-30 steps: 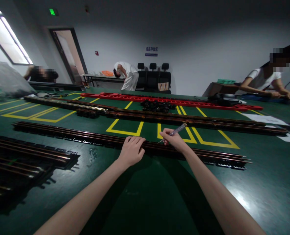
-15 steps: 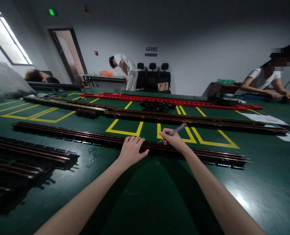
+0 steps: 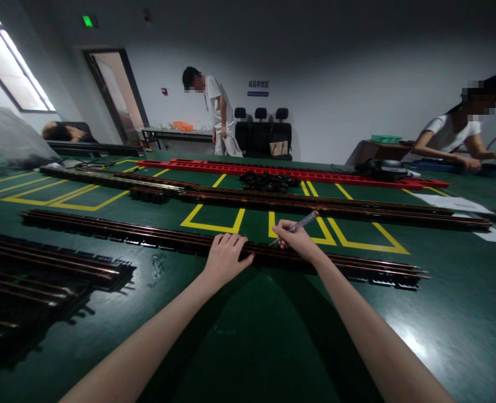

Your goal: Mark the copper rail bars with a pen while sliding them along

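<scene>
A long dark rail assembly with copper-coloured strips lies across the green table in front of me. My left hand rests flat over its middle, fingers stretched to the far side and thumb apart. Just right of it, my right hand is closed around a screwdriver with a clear handle. The thin shaft slants down to the left, its tip at the rail's far edge; whether it touches a screw is too small to tell.
More rail assemblies are grouped at the left, and others run across behind. Beyond lie a black heap of parts and a red slotted rail. Papers lie right. One co-worker stands behind; another works at right.
My hands and the screwdriver stay almost in place. The co-worker at the back has straightened up from bending, and the one at the right has shifted their hands slightly.
</scene>
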A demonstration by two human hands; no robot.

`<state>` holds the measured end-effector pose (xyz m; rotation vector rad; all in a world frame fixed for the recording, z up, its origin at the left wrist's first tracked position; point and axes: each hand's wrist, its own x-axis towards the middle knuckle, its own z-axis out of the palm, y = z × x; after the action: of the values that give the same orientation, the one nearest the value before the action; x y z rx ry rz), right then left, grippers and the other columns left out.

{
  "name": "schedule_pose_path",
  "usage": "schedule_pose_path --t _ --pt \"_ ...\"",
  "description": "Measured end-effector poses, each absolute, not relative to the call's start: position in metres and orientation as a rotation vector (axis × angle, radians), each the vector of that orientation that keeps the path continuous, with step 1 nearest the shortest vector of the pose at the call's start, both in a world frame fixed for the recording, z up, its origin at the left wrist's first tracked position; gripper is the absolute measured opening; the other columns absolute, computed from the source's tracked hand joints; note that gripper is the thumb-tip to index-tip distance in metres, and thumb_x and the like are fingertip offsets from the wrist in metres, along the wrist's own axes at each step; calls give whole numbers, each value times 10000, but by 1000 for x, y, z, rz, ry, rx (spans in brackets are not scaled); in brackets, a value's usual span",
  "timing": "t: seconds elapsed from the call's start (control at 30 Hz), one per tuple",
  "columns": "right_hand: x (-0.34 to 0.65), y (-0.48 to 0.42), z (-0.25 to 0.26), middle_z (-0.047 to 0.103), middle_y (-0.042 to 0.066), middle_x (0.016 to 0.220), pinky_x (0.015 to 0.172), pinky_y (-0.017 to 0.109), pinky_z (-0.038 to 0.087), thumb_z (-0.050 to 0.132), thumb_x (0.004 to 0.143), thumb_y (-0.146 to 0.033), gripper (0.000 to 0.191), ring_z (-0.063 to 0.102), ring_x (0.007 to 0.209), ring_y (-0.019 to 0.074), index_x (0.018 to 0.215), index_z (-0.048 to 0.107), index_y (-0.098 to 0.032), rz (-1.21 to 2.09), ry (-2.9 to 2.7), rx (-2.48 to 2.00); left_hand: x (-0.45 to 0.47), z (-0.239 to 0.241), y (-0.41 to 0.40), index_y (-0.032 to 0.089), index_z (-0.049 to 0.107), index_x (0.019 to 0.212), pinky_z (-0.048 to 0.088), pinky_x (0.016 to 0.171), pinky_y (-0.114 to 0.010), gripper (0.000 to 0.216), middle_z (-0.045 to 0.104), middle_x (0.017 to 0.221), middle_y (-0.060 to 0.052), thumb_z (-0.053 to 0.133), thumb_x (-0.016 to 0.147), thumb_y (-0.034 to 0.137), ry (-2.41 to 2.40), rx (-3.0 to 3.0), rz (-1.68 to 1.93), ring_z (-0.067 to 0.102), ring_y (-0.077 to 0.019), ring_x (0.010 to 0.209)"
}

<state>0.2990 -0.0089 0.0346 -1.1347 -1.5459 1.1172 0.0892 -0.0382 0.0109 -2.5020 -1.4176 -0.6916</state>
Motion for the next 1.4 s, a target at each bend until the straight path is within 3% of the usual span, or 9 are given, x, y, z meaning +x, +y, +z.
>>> schedule_pose_path --t 1.4 --pt "308 -12 41 484 -64 441 478 212 389 690 685 -483 383 485 427 81 557 470 -196 1120 -1622 -1172 91 5 -39 199 611 1083 344 968 -457 283 668 1084 -74 451 857 251 -1398 -2481 -756 576 -244 1034"
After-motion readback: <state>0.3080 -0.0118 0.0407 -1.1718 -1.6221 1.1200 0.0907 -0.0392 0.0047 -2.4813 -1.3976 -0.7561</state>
